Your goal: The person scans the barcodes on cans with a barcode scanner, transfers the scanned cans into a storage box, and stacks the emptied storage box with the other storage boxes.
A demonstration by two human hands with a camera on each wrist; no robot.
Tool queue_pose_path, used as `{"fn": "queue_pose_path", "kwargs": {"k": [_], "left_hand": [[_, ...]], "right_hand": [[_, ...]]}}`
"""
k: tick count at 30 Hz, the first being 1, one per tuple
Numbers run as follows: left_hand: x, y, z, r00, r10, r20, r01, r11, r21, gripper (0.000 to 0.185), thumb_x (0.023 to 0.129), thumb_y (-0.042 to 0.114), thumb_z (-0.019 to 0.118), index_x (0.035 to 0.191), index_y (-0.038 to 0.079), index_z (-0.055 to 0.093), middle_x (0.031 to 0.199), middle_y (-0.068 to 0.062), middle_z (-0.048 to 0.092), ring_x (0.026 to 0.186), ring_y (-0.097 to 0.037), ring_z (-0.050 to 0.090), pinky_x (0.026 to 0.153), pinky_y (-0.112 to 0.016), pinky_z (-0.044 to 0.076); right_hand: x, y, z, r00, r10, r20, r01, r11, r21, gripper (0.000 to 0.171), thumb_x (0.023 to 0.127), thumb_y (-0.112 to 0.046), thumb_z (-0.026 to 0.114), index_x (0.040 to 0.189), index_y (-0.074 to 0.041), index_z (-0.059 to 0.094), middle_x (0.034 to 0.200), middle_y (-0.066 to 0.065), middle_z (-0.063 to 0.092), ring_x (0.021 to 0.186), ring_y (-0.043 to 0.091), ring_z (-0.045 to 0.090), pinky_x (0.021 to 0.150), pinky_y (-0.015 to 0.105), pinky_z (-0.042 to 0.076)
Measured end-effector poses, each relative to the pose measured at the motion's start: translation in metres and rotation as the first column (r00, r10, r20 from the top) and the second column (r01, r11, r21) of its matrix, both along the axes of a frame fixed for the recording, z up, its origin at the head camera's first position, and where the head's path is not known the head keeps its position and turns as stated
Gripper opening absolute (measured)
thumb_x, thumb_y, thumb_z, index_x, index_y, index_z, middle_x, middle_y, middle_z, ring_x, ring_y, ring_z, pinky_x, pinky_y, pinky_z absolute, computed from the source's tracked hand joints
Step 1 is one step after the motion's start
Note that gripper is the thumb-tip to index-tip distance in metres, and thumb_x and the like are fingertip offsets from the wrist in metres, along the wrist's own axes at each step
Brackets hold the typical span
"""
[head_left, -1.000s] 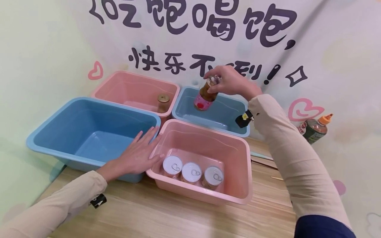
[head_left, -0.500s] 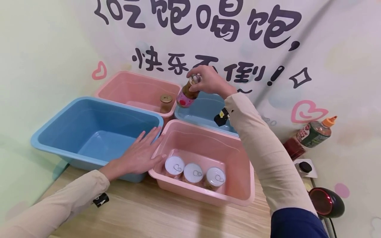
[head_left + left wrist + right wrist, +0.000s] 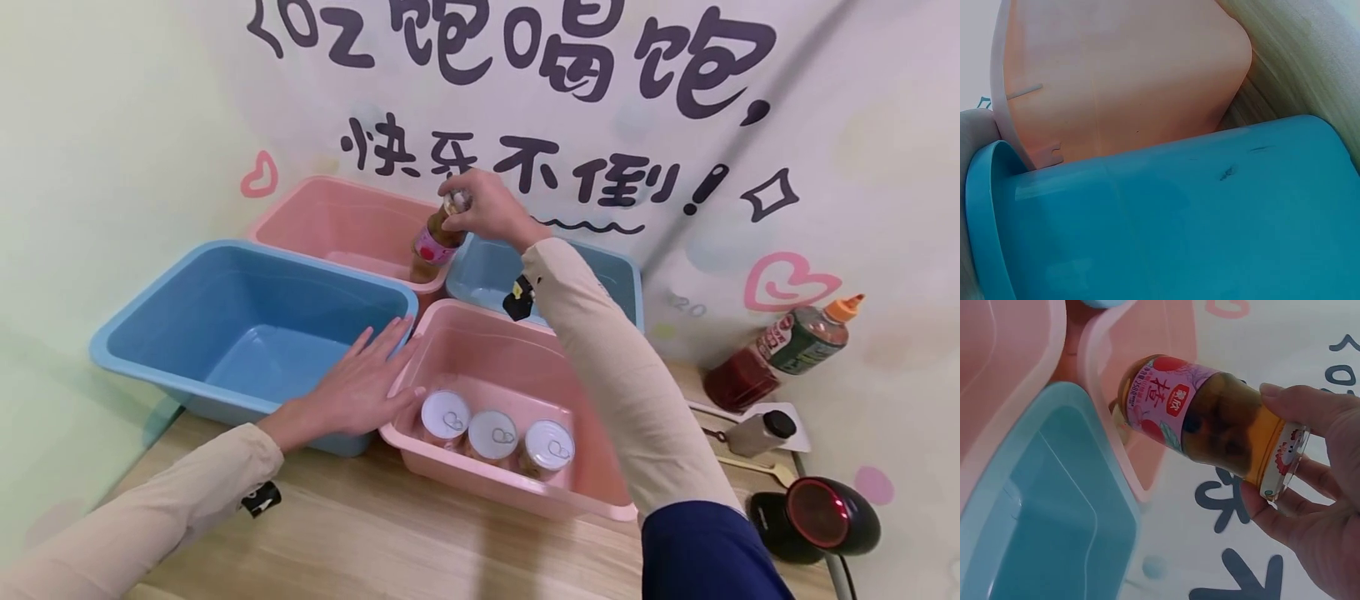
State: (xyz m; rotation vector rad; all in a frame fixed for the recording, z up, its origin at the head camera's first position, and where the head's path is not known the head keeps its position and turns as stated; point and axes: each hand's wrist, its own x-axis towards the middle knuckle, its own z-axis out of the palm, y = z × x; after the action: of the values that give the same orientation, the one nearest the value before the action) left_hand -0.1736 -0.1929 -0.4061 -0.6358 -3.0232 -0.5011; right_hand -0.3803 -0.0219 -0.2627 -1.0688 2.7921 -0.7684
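R hand (image 3: 487,208) grips a pink-labelled jar (image 3: 433,242) by its lid over the rear pink bin (image 3: 330,218), w/ three tins (image 3: 491,433) in the front bin; L hand (image 3: 360,385) lies flat on the blue bin (image 3: 187,283).

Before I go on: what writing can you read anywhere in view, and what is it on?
"吃饱喝饱," in big dark characters on the wall banner.
"快乐不倒!" on the line below it, partly hidden by the right hand.
"桔" in white on the pink label of the jar which that hand grips by its lid; the small print beside it is too blurred to read.
Label on the orange-capped sauce bottle: too small to read.
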Motion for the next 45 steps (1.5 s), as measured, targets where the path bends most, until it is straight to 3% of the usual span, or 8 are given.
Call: {"fn": "queue_pose_path", "kwargs": {"k": [19, 26, 38, 45], "left_hand": [[-0.001, 0.000, 0.000, 1.000, 0.003, 0.011, -0.003, 1.000, -0.014, 0.077, 0.098, 0.050, 0.051, 0.158, 0.007, 0.028, 0.169, -0.015, 0.012, 0.156, -0.036, 0.010, 0.124, -0.059, 0.007], [-0.001, 0.001, -0.001, 1.000, 0.000, 0.017, 0.000, 1.000, -0.009, 0.076, 0.099, 0.052, 0.049, 0.158, 0.008, 0.028, 0.169, -0.014, 0.010, 0.157, -0.035, 0.009, 0.124, -0.059, 0.007], [0.000, -0.003, 0.000, 1.000, -0.004, -0.021, 0.003, 1.000, -0.006, 0.074, 0.098, 0.049, 0.050, 0.157, 0.007, 0.032, 0.168, -0.016, 0.015, 0.156, -0.035, 0.013, 0.124, -0.059, 0.011], [0.001, -0.003, 0.001, 1.000, -0.002, -0.003, 0.002, 1.000, 0.006, 0.073, 0.099, 0.049, 0.050, 0.157, 0.008, 0.032, 0.168, -0.015, 0.014, 0.156, -0.034, 0.011, 0.124, -0.059, 0.009]], "right_hand": [[-0.020, -0.040, -0.065, 0.998, 0.030, 0.058, -0.034, 0.998, 0.062, 0.041, 0.091, -0.011, 0.073, 0.130, -0.008, 0.064, 0.128, 0.013, 0.062, 0.113, 0.025, 0.056, 0.093, 0.033, 0.056], [-0.025, -0.048, -0.085, 0.998, 0.058, 0.010, -0.059, 0.998, 0.033, 0.034, 0.088, -0.008, 0.075, 0.122, -0.005, 0.068, 0.122, 0.011, 0.067, 0.111, 0.026, 0.060, 0.096, 0.035, 0.053], [-0.030, -0.056, -0.103, 0.996, 0.088, 0.006, -0.088, 0.994, 0.064, 0.031, 0.088, -0.011, 0.076, 0.117, -0.007, 0.070, 0.114, 0.011, 0.067, 0.104, 0.024, 0.058, 0.090, 0.035, 0.055], [-0.031, -0.063, -0.109, 0.996, 0.090, 0.011, -0.091, 0.991, 0.099, 0.029, 0.089, -0.014, 0.074, 0.117, -0.008, 0.070, 0.113, 0.010, 0.068, 0.100, 0.024, 0.059, 0.089, 0.035, 0.055]]}}
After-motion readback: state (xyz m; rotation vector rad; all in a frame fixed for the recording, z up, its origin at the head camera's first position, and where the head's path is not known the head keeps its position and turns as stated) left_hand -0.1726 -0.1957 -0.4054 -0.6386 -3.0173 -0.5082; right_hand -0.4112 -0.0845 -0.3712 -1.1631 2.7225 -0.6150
